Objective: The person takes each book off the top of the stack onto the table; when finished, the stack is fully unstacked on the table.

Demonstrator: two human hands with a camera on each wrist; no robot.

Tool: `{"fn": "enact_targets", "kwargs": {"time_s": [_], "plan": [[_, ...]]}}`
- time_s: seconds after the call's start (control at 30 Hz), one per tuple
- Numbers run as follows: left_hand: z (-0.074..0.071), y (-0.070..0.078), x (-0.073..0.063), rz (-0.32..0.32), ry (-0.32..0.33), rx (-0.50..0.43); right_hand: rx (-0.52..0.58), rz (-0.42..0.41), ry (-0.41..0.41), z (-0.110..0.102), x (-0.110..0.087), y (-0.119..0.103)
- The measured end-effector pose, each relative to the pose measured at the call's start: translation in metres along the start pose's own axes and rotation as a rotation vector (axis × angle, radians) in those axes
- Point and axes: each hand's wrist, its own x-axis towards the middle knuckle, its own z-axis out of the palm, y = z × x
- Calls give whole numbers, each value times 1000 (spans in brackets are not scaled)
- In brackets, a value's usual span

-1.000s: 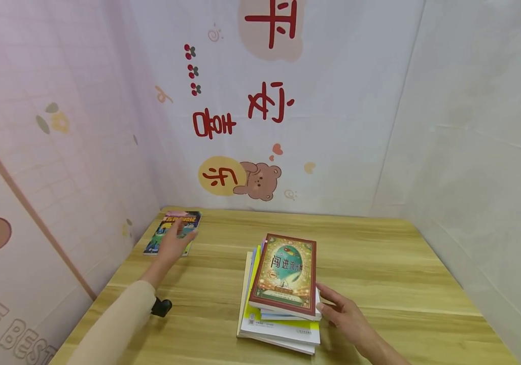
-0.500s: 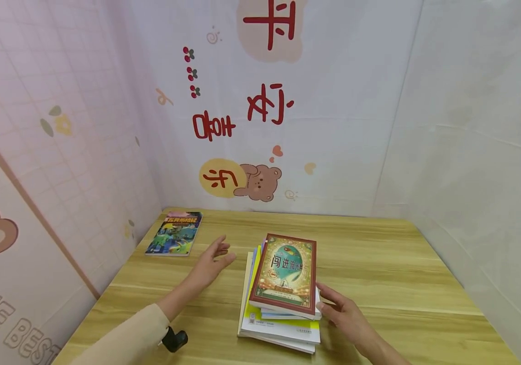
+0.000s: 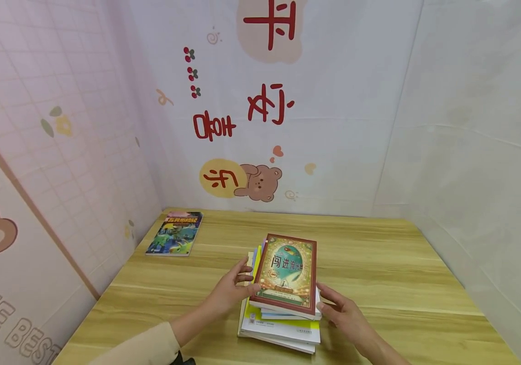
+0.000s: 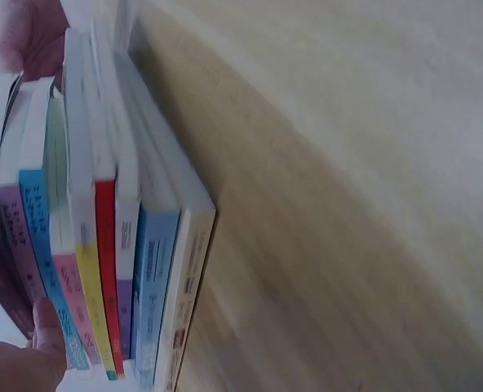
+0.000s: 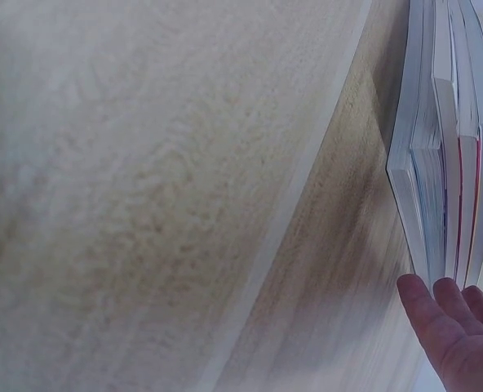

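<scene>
The book stack [image 3: 283, 291] lies on the table [image 3: 379, 263], lower centre of the head view; left hand [image 3: 229, 290] at its left side, fingers apart; right hand [image 3: 344, 313] at its right side, fingers apart.

Book stack [image 3: 283, 284] on table [image 3: 379, 263], lone book [image 3: 174, 234] behind-left.

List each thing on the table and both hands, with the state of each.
Top book: closed, cover up, on the stack.
Book stack: books lying flat, edges uneven.
Lone book: closed, flat, cover up.
Left hand: open, at the stack's left side.
Right hand: open, at its right side.
</scene>
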Motion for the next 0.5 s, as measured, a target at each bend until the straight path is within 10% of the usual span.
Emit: {"fn": "enact_targets", "kwargs": {"time_s": [0.5], "plan": [[4, -18, -1, 31, -62, 28, -24, -10, 28, 12, -5, 6]]}}
